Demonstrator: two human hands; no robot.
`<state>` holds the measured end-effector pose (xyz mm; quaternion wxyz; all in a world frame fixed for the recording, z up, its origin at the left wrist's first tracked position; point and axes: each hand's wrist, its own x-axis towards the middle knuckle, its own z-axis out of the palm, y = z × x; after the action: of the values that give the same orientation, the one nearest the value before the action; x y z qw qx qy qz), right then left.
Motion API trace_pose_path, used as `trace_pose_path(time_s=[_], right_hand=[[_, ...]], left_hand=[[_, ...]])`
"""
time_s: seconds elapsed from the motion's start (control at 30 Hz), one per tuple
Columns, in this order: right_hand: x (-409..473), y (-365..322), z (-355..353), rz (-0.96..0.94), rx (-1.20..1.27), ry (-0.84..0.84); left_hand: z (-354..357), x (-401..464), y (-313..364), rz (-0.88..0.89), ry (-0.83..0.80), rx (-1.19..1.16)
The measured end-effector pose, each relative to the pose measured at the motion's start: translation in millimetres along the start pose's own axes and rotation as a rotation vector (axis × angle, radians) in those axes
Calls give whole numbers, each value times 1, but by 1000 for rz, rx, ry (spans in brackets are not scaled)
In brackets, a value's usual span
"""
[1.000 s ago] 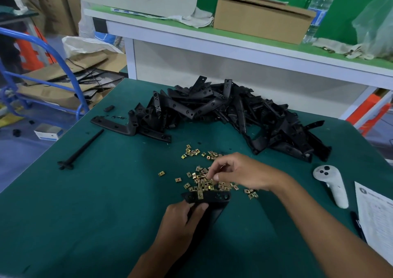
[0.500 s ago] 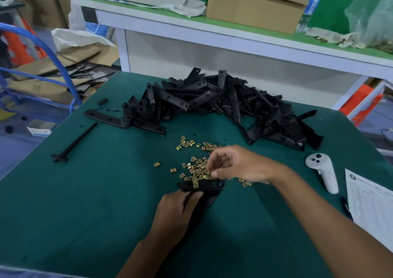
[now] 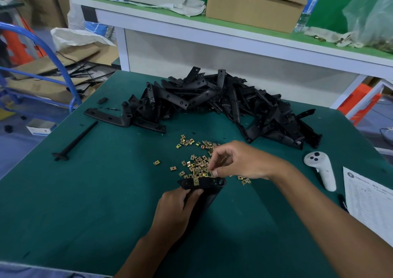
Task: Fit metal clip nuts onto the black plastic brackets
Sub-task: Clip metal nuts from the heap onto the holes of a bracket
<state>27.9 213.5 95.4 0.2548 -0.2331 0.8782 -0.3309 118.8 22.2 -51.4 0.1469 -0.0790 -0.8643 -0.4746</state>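
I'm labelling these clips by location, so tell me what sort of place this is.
Probably a small factory or workshop assembly bench: a heap of identical black plastic brackets and loose metal clip nuts lie on a green work table, with a cardboard box on the shelf behind.

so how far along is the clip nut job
Done: one clip nut sits on the bracket gripped by the left hand. In hand: the right hand picks at the loose clip nuts; whether it holds one is unclear. Left: the bracket pile shows no nuts fitted.
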Motion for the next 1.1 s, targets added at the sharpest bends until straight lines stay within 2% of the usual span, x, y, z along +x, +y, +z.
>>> trace_pose_path(time_s=[0.37, 0.6, 0.83, 1.1], right_hand=[[-3, -5, 0, 6, -108, 3], [-4, 2, 10, 36, -99, 102], [-19, 10, 31, -13, -22, 289], [-33, 19, 45, 43, -75, 297]], left_hand=[[3, 1, -4, 20, 2, 1], [4, 2, -4, 6, -2, 2], [3, 3, -4, -62, -18, -67], [6, 7, -8, -110, -94, -49]])
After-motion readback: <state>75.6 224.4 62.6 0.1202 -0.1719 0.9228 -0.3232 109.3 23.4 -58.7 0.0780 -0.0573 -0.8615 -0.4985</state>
